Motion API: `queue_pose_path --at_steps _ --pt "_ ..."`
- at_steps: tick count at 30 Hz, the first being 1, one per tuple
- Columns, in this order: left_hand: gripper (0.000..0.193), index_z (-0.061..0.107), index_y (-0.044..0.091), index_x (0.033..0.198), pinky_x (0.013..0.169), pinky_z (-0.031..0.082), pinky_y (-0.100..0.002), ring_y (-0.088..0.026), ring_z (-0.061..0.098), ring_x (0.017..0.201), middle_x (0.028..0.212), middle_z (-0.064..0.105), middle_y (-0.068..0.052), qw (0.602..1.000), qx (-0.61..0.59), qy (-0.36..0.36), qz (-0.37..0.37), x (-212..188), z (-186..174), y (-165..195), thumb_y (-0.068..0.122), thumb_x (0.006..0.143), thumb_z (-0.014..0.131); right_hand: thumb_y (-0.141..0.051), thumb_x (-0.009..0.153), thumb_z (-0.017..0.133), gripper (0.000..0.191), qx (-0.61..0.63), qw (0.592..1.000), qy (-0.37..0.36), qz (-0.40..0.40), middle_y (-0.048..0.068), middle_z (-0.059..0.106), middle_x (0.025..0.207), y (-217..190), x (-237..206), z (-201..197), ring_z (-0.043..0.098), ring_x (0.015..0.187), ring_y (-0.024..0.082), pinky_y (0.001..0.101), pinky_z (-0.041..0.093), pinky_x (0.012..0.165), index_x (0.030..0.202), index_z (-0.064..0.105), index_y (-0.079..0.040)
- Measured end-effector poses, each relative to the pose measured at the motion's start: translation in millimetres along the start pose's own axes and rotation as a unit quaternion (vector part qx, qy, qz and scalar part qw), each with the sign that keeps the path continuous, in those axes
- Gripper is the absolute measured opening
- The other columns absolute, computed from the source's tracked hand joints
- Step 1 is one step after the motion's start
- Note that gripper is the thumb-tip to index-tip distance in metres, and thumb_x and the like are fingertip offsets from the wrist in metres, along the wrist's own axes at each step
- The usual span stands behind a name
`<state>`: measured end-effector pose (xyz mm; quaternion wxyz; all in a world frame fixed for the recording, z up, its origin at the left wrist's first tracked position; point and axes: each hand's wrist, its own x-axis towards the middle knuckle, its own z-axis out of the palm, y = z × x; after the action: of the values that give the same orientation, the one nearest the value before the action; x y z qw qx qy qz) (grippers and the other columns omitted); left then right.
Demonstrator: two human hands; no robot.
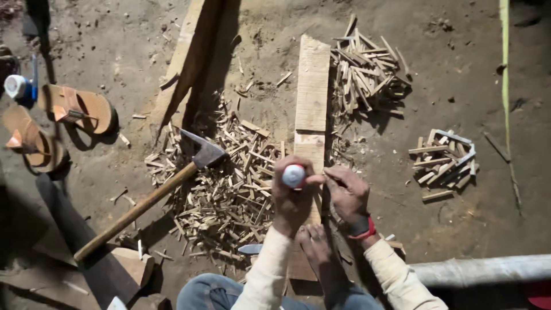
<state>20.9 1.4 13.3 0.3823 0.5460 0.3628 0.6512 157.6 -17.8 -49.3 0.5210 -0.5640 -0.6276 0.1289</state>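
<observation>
Both hands meet over the plank lying on the dirt floor: left hand fisted around a white-capped marker, right hand pinching something thin just beside it. Axe rests left on wood chips, well apart.

Warm, moderately bright light comes from the far right, so shadows fall leftward and toward the near side: long and dark beside the axe and the leaning plank. The corners sink into gloom. Focus is soft, and straight edges bow near the frame's sides.
</observation>
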Motion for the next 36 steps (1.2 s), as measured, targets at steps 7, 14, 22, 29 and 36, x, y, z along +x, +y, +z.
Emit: queue_pose_path --at_steps 7,14,22,29,36 --pt "0.037 0.048 0.008 0.126 0.082 0.051 -0.028 -0.013 0.057 0.088 0.101 0.057 -0.004 0.996 0.043 0.076 0.036 10 -33 37 0.004 0.101 0.074 -0.007 0.086 0.079 0.022 0.030 0.994 -0.047 0.090 0.009 0.077 0.097 5 10 12 0.073 0.076 0.018 0.0300 0.057 0.069 0.108 0.076 -0.006" --pt "0.038 0.048 0.005 0.125 0.076 0.055 -0.026 -0.012 0.061 0.086 0.106 0.056 -0.004 0.997 -0.025 0.075 0.017 36 -16 68 0.005 0.098 0.074 -0.003 0.087 0.077 0.025 0.016 0.998 -0.063 -0.012 0.012 0.076 0.110 7 10 7 0.075 0.099 0.025 0.0327 0.059 0.086 0.112 0.075 -0.004" --pt "0.042 0.048 0.005 0.129 0.075 0.054 -0.024 -0.009 0.060 0.083 0.107 0.056 -0.004 0.997 -0.064 0.032 0.040 46 2 68 0.000 0.099 0.078 -0.004 0.087 0.078 0.018 0.011 0.998 -0.048 -0.040 0.011 0.076 0.101 14 3 7 0.075 0.093 0.025 0.0330 0.059 0.084 0.105 0.075 -0.006" --pt "0.041 0.046 0.005 0.130 0.072 0.054 -0.023 -0.008 0.059 0.080 0.095 0.057 -0.003 0.998 -0.037 0.007 0.060 56 9 71 -0.004 0.101 0.074 -0.006 0.083 0.083 0.025 -0.002 0.999 -0.049 0.018 0.014 0.073 0.089 16 -7 12 0.072 0.076 0.027 0.0359 0.055 0.068 0.107 0.075 -0.005" --pt "0.039 0.045 0.005 0.133 0.072 0.054 -0.022 -0.007 0.056 0.079 0.091 0.055 -0.002 0.994 -0.104 -0.012 0.038 60 15 64 -0.007 0.105 0.069 0.002 0.079 0.074 0.029 0.043 0.994 -0.092 -0.035 0.014 0.073 0.100 18 -6 5 0.074 0.090 0.029 0.0357 0.058 0.078 0.108 0.071 -0.002"
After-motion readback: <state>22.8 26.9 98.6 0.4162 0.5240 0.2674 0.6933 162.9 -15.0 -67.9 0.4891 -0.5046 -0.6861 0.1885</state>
